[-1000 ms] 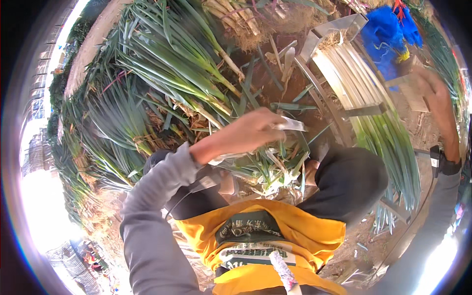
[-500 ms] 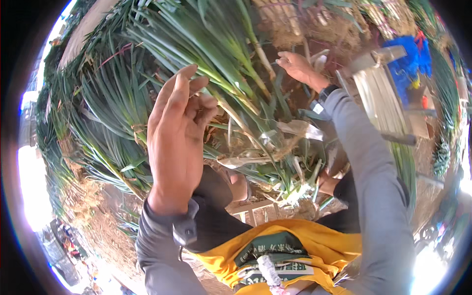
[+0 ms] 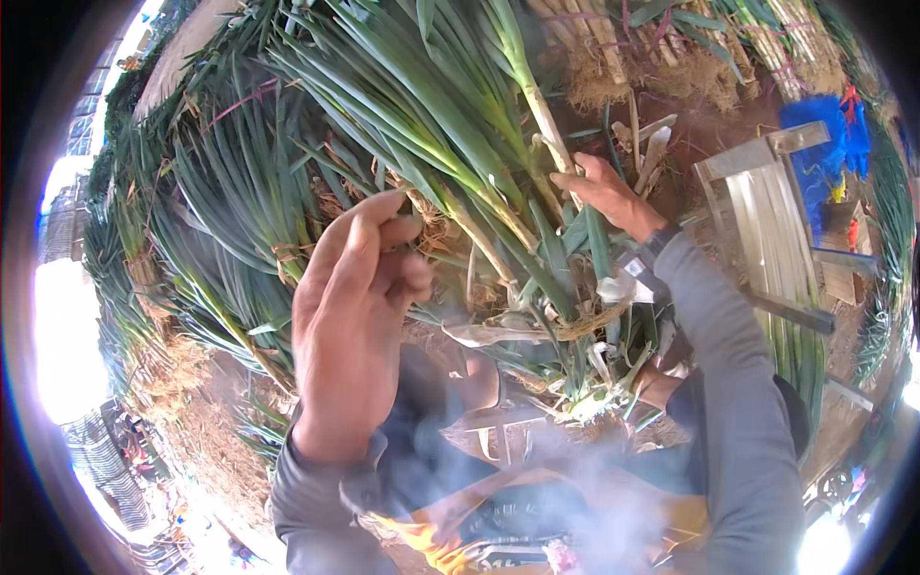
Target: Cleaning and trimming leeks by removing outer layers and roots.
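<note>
Green onions with long leaves and pale stalks (image 3: 436, 134) lie in a loose heap in front of me. My right hand (image 3: 618, 198) has its thumb and fingers closed around the pale lower stalk of one green onion (image 3: 543, 120), whose leaves point away from me. Left of the heap, my left hand (image 3: 350, 331) is raised with its fingers loosely bent and apart, and nothing shows in it. Tied green onion bundles (image 3: 225, 196) lie beyond its outer side. Dry peelings and trimmed leaves (image 3: 594, 369) are piled below the right hand.
At the right stands a low stool (image 3: 767, 225) with a pale slatted seat and metal frame. Blue cloth or plastic (image 3: 815, 153) lies behind it. More bundles with roots (image 3: 599, 53) line the far side. Whitish haze covers part of my yellow apron (image 3: 431, 546).
My right hand has come down and closed on a green onion stalk. The left hand has shifted slightly, still loosely bent. Haze has appeared over the apron.
</note>
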Tool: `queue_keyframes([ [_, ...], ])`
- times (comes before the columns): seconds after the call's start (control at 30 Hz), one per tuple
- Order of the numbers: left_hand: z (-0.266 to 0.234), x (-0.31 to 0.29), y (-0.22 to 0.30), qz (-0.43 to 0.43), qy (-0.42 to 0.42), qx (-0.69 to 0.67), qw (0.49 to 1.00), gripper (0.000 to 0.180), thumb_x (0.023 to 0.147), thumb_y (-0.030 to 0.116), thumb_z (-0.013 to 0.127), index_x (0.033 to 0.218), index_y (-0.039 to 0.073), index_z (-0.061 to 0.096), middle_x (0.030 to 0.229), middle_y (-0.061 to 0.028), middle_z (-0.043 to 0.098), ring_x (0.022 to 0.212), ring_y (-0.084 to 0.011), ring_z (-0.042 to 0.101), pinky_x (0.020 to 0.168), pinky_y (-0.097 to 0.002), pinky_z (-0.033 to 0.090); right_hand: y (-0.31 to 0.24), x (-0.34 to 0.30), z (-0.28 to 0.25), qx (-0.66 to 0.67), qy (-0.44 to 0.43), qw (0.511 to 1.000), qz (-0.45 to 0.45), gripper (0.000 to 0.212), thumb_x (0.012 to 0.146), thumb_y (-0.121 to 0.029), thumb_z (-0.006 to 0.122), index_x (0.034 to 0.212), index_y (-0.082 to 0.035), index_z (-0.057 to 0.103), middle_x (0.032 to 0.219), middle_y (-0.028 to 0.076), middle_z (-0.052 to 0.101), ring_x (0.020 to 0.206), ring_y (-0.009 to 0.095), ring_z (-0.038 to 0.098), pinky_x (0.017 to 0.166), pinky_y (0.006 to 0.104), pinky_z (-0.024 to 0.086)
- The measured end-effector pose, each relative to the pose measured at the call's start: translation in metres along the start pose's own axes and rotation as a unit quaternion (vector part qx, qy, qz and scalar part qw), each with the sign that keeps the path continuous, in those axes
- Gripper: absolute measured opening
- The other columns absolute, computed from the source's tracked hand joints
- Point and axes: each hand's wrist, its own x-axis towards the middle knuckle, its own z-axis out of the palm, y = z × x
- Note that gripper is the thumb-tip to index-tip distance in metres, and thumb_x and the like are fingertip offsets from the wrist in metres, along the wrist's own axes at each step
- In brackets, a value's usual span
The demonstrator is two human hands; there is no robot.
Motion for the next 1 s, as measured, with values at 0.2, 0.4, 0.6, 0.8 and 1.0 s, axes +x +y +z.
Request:
queue_keyframes([
  [0.2, 0.011, 0.029, -0.016, 0.013, -0.024, -0.028, 0.999, 0.047, 0.106, 0.030, 0.053, 0.137, -0.005, 0.050, 0.122, -0.0152, 0.057, 0.107, -0.0215, 0.059, 0.098, -0.0347, 0.048, -0.081, -0.092, -0.005, 0.076, -0.041, 0.996, 0.001, 0.043, 0.096, -0.033, 0.068, 0.121, 0.002, 0.063, 0.097, 0.003, 0.064, 0.089, 0.009, 0.055, 0.074, 0.0262, 0.048],
  [0.4, 0.012, 0.070, -0.028, -0.015, -0.018, -0.115, 0.993, 0.043, 0.106, 0.026, 0.052, 0.136, -0.005, 0.048, 0.125, -0.0180, 0.057, 0.113, -0.0268, 0.061, 0.101, -0.0372, 0.049, -0.133, -0.171, 0.036, 0.124, -0.159, 0.978, -0.050, 0.043, 0.100, -0.032, 0.065, 0.128, 0.000, 0.059, 0.101, 0.003, 0.065, 0.092, 0.011, 0.060, 0.081, 0.0270, 0.050],
  [0.6, 0.040, 0.066, 0.010, 0.037, -0.217, -0.390, 0.894, 0.030, 0.102, 0.013, 0.049, 0.127, -0.004, 0.052, 0.100, -0.0116, 0.056, 0.081, -0.0221, 0.055, 0.074, -0.0345, 0.048, -0.122, -0.184, 0.047, 0.147, -0.210, 0.964, -0.070, 0.052, 0.105, -0.034, 0.056, 0.142, 0.000, 0.045, 0.118, 0.009, 0.064, 0.108, 0.016, 0.063, 0.094, 0.0311, 0.051],
  [0.8, -0.008, 0.069, -0.003, 0.136, -0.070, -0.307, 0.939, 0.048, 0.108, 0.042, 0.045, 0.126, 0.000, 0.060, 0.094, -0.0058, 0.060, 0.082, -0.0171, 0.059, 0.072, -0.0318, 0.049, -0.211, -0.128, 0.108, -0.217, 0.042, 0.906, -0.360, 0.062, 0.098, -0.019, 0.066, 0.150, -0.002, 0.037, 0.136, 0.019, 0.055, 0.120, 0.034, 0.058, 0.098, 0.0398, 0.049],
  [1.0, -0.022, 0.060, 0.011, 0.188, -0.105, -0.262, 0.941, 0.042, 0.107, 0.037, 0.049, 0.125, 0.000, 0.058, 0.109, -0.0070, 0.064, 0.096, -0.0176, 0.060, 0.083, -0.0327, 0.050, -0.257, -0.089, 0.136, -0.175, 0.114, 0.909, -0.362, 0.039, 0.092, -0.016, 0.073, 0.122, 0.005, 0.060, 0.111, 0.016, 0.065, 0.099, 0.028, 0.066, 0.086, 0.0364, 0.052],
])
